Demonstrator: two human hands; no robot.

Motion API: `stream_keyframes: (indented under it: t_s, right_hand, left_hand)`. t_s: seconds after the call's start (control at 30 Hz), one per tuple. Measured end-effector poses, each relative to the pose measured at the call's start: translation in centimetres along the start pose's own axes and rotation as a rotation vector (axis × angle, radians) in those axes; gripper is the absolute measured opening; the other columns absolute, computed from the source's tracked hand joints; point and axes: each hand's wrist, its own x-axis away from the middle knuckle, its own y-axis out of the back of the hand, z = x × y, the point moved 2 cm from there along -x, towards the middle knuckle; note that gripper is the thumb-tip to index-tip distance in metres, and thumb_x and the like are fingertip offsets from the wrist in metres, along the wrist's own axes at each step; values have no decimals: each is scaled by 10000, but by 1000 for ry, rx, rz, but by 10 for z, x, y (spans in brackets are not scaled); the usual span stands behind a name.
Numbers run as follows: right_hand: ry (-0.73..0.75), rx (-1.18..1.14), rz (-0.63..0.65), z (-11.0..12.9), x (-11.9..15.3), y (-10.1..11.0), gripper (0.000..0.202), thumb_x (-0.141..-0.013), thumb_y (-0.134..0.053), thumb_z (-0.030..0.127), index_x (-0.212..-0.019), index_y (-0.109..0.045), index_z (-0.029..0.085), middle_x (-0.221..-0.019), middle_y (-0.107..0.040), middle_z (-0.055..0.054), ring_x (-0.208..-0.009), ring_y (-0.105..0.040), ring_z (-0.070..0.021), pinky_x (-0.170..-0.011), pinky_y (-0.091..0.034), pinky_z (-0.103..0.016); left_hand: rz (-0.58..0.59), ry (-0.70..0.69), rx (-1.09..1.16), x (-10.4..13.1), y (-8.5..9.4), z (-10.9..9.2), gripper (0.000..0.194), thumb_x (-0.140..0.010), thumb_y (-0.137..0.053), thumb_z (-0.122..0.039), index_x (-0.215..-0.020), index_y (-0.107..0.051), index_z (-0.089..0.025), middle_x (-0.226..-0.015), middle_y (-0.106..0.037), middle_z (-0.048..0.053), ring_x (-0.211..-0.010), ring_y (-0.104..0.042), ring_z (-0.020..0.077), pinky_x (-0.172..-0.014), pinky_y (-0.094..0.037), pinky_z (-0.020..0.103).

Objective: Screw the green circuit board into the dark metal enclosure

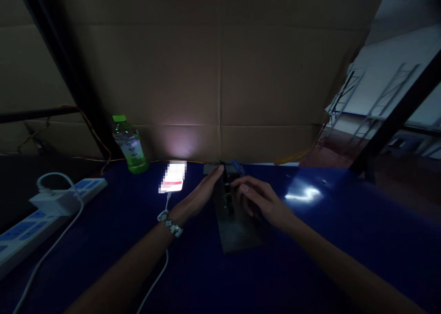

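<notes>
A dark metal plate [241, 236] with a small dark fixture [227, 197] mounted on it lies on the blue table. From the left, my left hand [203, 192] reaches to the fixture's far end, its fingers stretched out straight against the upright part. My right hand [260, 199] is at the fixture's right side, with bent fingers drawn together; whatever sits between the fingertips is too dark and small to name. Just beyond those fingertips a blue stick-like piece [237, 167] points up and away. I cannot tell whether it is held or part of the fixture.
A lit phone [174, 176] on a white cable [167, 259] lies left of my left hand. Behind it stands a green-capped bottle [130, 144]. At the left edge is a white power strip [51, 220] with a charger [55, 199]. A cardboard wall [220, 75] closes the back.
</notes>
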Motion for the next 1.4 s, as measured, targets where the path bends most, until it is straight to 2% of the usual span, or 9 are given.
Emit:
stream_keyframes:
  t_s: [0.2,0.33,0.53,0.7,0.8,0.93,1.07,1.23,1.4]
  right_hand:
    - [2,119,-77,-17,-6,2,185,-872,-573,398,-917,-564,219,-697,-547,19,-484,-439,-88,-441,-338,-246]
    - [15,255,-161,-27,-8,5,132,-858,-598,331,-865,-546,209,-731,-560,4,-588,-503,-118,-519,-399,-260]
    - [-51,203,-153,-28,-8,4,203,-841,-606,280,-1006,-519,201,-776,-651,-23,-536,-565,-137,-495,-448,-288]
    - [61,231,-130,-22,-8,7,108,-859,-563,235,-955,-578,187,-881,-683,-61,-783,-653,-194,-692,-517,-349]
    - [145,241,-209,-19,-9,13,111,-859,-557,225,-967,-553,203,-902,-667,-53,-829,-645,-199,-743,-515,-367]
    - [238,208,-274,-14,-5,17,205,-819,-609,218,-1014,-549,240,-1033,-663,-62,-936,-638,-221,-831,-498,-388]
    - [291,132,-249,-7,0,12,294,-761,-685,211,-1019,-554,267,-1140,-657,-60,-1068,-615,-255,-908,-486,-422]
    - [321,106,-269,-6,0,4,236,-846,-622,239,-1074,-572,276,-1282,-589,-62,-1174,-565,-231,-991,-442,-424]
    - [201,170,-319,-13,-5,1,194,-842,-643,300,-1020,-598,237,-992,-648,-54,-924,-633,-209,-836,-495,-380]
  left_hand:
    - [-230,129,57,5,-1,-2,591,-851,-460,-668,-1021,-675,-144,-778,-688,52,-848,-617,239,-777,-456,340]
    - [-269,164,89,8,-5,-5,669,-812,-468,-720,-1065,-664,-133,-781,-695,55,-829,-625,238,-766,-465,344]
    - [-182,41,35,7,-11,-5,635,-878,-401,-674,-1200,-618,-172,-935,-709,80,-1001,-607,283,-840,-475,392]
    - [-13,-135,-152,12,-14,-19,494,-930,-460,-512,-1353,-495,-260,-1311,-572,77,-1324,-404,296,-1075,-335,459]
    - [175,-91,-215,16,-11,-25,625,-841,-652,-388,-1411,-414,-293,-1445,-444,87,-1370,-352,310,-1109,-295,499]
    - [348,-55,-259,16,-4,-22,811,-744,-759,-271,-1439,-347,-329,-1425,-460,103,-1326,-416,322,-1073,-346,541]
    - [347,-142,-347,13,-3,-16,986,-668,-799,-189,-1482,-256,-311,-1379,-489,128,-1248,-483,339,-1024,-406,532]
    - [203,-292,-424,9,-8,-7,1023,-659,-748,-85,-1504,-199,-261,-1390,-456,165,-1246,-471,340,-1050,-382,509]
    - [107,-347,-428,3,-6,15,1115,-692,-692,-72,-1519,31,-257,-1394,-433,177,-1236,-487,319,-1047,-394,498]
